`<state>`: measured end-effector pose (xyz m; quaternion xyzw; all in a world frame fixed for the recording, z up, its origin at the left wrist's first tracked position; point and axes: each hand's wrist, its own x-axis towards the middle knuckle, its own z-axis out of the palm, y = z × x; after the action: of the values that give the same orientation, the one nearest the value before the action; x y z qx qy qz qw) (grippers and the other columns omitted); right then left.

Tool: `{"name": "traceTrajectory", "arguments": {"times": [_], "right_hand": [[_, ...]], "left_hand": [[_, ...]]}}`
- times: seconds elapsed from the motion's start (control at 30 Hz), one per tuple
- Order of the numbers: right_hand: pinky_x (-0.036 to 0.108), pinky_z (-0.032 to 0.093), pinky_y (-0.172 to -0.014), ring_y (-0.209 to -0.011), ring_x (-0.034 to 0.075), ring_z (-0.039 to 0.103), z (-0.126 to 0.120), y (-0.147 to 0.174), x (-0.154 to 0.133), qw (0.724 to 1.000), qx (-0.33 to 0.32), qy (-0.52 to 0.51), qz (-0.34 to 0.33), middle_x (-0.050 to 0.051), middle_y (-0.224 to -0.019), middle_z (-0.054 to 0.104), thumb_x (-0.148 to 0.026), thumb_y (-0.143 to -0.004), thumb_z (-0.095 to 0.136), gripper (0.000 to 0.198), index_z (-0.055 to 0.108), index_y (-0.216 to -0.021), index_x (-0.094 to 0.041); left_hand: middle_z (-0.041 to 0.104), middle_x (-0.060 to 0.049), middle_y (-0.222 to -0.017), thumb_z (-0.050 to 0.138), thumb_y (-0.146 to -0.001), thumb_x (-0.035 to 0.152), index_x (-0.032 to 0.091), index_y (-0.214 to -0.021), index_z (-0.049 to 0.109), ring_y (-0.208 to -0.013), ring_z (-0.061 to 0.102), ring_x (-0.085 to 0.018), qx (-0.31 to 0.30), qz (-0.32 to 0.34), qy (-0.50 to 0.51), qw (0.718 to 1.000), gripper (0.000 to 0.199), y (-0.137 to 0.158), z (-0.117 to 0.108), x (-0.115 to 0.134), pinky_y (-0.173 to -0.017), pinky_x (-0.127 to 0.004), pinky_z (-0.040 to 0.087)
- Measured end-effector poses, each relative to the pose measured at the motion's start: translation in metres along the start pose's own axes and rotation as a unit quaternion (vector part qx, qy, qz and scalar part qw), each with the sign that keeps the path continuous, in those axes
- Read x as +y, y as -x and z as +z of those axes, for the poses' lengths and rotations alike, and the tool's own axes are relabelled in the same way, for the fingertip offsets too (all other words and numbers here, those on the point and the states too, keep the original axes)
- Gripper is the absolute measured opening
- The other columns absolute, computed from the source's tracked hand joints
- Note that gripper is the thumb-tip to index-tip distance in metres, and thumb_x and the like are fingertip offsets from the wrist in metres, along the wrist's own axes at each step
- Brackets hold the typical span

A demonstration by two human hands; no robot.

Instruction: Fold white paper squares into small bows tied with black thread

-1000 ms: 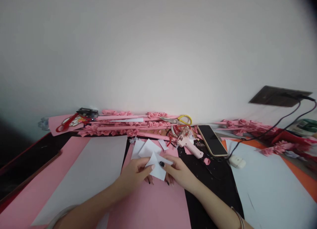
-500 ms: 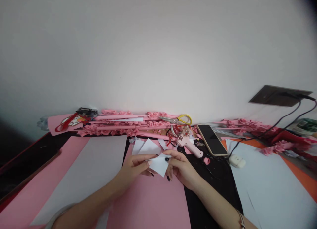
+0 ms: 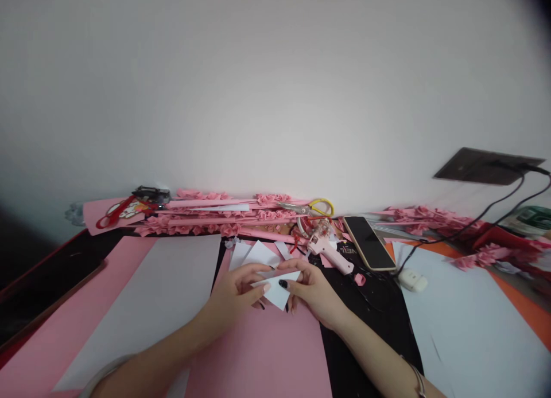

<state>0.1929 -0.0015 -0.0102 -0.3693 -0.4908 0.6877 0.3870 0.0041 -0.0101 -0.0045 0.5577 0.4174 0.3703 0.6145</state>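
Between my two hands is a small piece of white paper (image 3: 278,295), folded so that one corner points down toward me. My left hand (image 3: 243,286) grips its left end, thumb on the front face and fingers behind. The right end is pinched by my right hand (image 3: 312,286), whose dark-nailed thumb presses on the front. Below the paper lies a large pink sheet (image 3: 262,352). Just behind my hands are white paper pieces (image 3: 260,253), partly covered by my fingers.
A pink glue gun (image 3: 329,252), yellow-handled scissors (image 3: 321,206) and a phone (image 3: 369,243) lie at the back. Pink paper flowers (image 3: 202,229) line the wall. White sheets (image 3: 469,323) lie on both sides. Black cables (image 3: 495,200) run down from a wall socket (image 3: 482,166).
The white paper has tilted and now shows a fold along its upper edge. Both thumbs have shifted onto its front face, and my fingers have curled around behind it.
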Motion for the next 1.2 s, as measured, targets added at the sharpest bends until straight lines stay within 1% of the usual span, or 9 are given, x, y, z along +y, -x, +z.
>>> {"name": "traceTrajectory", "arguments": {"times": [0.1, 0.23, 0.33, 0.43, 0.63, 0.73, 0.83, 1.0, 1.2], "right_hand": [[0.020, 0.045, -0.039, -0.041, 0.013, 0.059, 0.0026, -0.0002, -0.0020, 0.999, -0.006, 0.039, 0.012, -0.002, -0.054, 0.061, -0.031, -0.072, 0.067, 0.028, 0.053, -0.090, -0.015], [0.021, 0.045, -0.040, -0.041, 0.013, 0.058, 0.0078, 0.0018, -0.0057, 0.995, -0.003, 0.097, 0.024, -0.002, -0.052, 0.059, -0.035, -0.072, 0.066, 0.024, 0.054, -0.078, -0.014], [0.017, 0.037, -0.035, -0.035, 0.008, 0.048, 0.0103, 0.0045, -0.0075, 0.987, 0.009, 0.160, 0.019, -0.005, -0.047, 0.052, -0.037, -0.073, 0.064, 0.024, 0.055, -0.072, -0.014], [0.016, 0.031, -0.036, -0.036, 0.005, 0.038, 0.0102, 0.0066, -0.0082, 0.981, -0.008, 0.195, 0.005, -0.007, -0.046, 0.044, -0.038, -0.075, 0.062, 0.027, 0.054, -0.066, -0.014], [0.017, 0.024, -0.038, -0.040, 0.005, 0.032, 0.0072, 0.0075, -0.0078, 0.977, -0.053, 0.204, -0.013, -0.007, -0.048, 0.038, -0.036, -0.079, 0.058, 0.029, 0.047, -0.062, -0.016], [0.017, 0.020, -0.037, -0.038, 0.004, 0.030, 0.0059, 0.0070, -0.0060, 0.978, -0.036, 0.206, -0.006, -0.008, -0.043, 0.036, -0.036, -0.076, 0.061, 0.036, 0.039, -0.054, -0.018], [0.017, 0.020, -0.034, -0.033, 0.004, 0.032, 0.0044, 0.0060, -0.0041, 0.983, -0.020, 0.185, 0.000, -0.008, -0.039, 0.040, -0.038, -0.075, 0.062, 0.043, 0.032, -0.051, -0.020], [0.017, 0.020, -0.034, -0.032, 0.005, 0.032, 0.0011, 0.0049, -0.0046, 0.993, -0.015, 0.115, -0.004, -0.008, -0.039, 0.042, -0.037, -0.078, 0.059, 0.036, 0.039, -0.054, -0.018], [0.020, 0.009, -0.032, -0.028, 0.002, 0.021, 0.0019, 0.0059, -0.0068, 0.996, 0.015, 0.089, 0.015, -0.009, -0.033, 0.033, -0.040, -0.077, 0.059, 0.046, 0.035, -0.044, -0.018]], "left_hand": [[0.065, -0.003, -0.078, 0.056, -0.078, 0.034, 0.017, -0.101, 0.057, -0.054, 0.062, -0.014, -0.011, -0.019, -0.031, 0.999, 0.028, 0.0004, -0.0008, -0.0013, -0.044, -0.021, 0.046], [0.060, 0.001, -0.062, 0.054, -0.079, 0.033, 0.016, -0.083, 0.062, -0.051, 0.059, -0.013, -0.016, -0.010, -0.095, 0.995, 0.019, 0.0018, -0.0021, -0.0005, -0.043, -0.019, 0.042], [0.055, 0.004, -0.054, 0.055, -0.077, 0.028, 0.016, -0.075, 0.062, -0.047, 0.056, -0.011, -0.011, -0.005, -0.129, 0.992, 0.014, 0.0022, -0.0017, 0.0008, -0.043, -0.018, 0.039], [0.053, 0.005, -0.053, 0.056, -0.075, 0.026, 0.016, -0.070, 0.062, -0.048, 0.056, -0.011, -0.026, -0.006, -0.132, 0.991, 0.012, 0.0026, 0.0000, 0.0031, -0.047, -0.019, 0.041], [0.050, 0.006, -0.053, 0.057, -0.073, 0.026, 0.016, -0.068, 0.060, -0.047, 0.054, -0.010, -0.054, -0.030, -0.099, 0.993, 0.011, 0.0036, 0.0012, 0.0046, -0.048, -0.020, 0.041], [0.050, 0.006, -0.052, 0.059, -0.073, 0.027, 0.016, -0.068, 0.060, -0.047, 0.054, -0.011, -0.060, -0.041, -0.082, 0.994, 0.012, 0.0025, -0.0002, 0.0019, -0.048, -0.020, 0.040], [0.054, 0.005, -0.056, 0.060, -0.073, 0.028, 0.015, -0.069, 0.059, -0.050, 0.056, -0.010, -0.061, -0.038, -0.071, 0.995, 0.014, 0.0009, -0.0018, 0.0003, -0.048, -0.020, 0.039], [0.057, 0.003, -0.055, 0.061, -0.074, 0.034, 0.015, -0.068, 0.057, -0.050, 0.056, -0.011, -0.056, -0.038, -0.053, 0.996, 0.020, 0.0000, -0.0037, 0.0035, -0.047, -0.019, 0.038], [0.057, 0.003, -0.056, 0.062, -0.073, 0.036, 0.015, -0.068, 0.057, -0.050, 0.054, -0.010, -0.059, -0.036, -0.036, 0.997, 0.022, -0.0006, -0.0033, 0.0053, -0.047, -0.019, 0.038]]}}
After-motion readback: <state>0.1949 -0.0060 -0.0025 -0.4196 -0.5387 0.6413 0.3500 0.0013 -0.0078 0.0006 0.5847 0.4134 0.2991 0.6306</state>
